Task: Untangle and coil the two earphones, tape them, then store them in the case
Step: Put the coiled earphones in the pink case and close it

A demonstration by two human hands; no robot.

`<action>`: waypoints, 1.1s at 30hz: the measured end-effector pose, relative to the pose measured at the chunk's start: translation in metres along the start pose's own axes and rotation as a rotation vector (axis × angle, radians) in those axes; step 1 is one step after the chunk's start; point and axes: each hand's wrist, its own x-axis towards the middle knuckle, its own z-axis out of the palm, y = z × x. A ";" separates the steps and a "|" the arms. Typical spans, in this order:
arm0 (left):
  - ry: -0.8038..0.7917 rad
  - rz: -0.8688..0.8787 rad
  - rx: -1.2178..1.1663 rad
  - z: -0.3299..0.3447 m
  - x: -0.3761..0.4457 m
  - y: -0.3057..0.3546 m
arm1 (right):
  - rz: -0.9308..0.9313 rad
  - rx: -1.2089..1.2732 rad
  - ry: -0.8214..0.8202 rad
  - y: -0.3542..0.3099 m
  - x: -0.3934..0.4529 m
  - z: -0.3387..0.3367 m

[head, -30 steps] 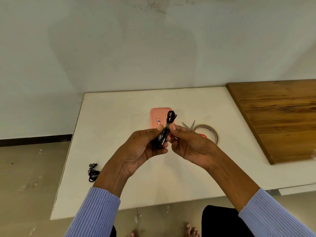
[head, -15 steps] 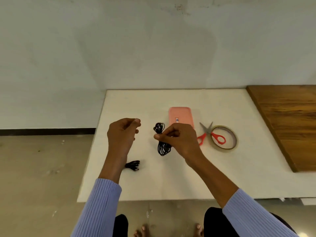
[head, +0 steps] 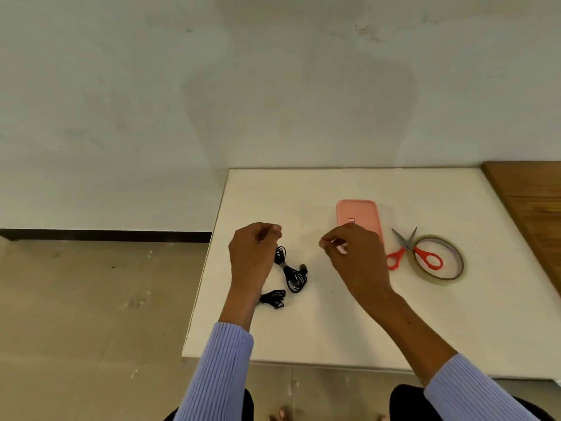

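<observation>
Hands hover over the white surface (head: pixel 349 323), two of them: the left hand (head: pixel 252 253) and right hand (head: pixel 355 253) each have a curled, empty grip. Two coiled black earphones lie between them, one larger bundle (head: pixel 292 273) left of the single pink case (head: pixel 359 218), one smaller bundle (head: pixel 273 298) nearer the edge. One pair of scissors (head: pixel 414 253) and one tape roll (head: pixel 440 258) sit right of the case.

Bare room: white table (head: pixel 334 329), plain wall (head: pixel 273 86), tiled floor (head: pixel 91 299).
</observation>
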 end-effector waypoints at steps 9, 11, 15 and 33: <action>-0.264 -0.053 -0.006 0.052 -0.032 0.007 | -0.027 -0.434 -0.205 0.033 -0.003 -0.013; -0.323 -0.115 -0.033 0.057 -0.036 0.005 | -0.062 -0.458 -0.227 0.032 -0.013 -0.015; -0.371 -0.238 -0.090 0.056 -0.038 0.001 | -0.195 -0.501 -0.127 0.033 -0.047 -0.015; -0.451 -0.441 -0.292 0.054 -0.032 -0.011 | -0.332 -0.538 -0.086 0.034 -0.064 -0.007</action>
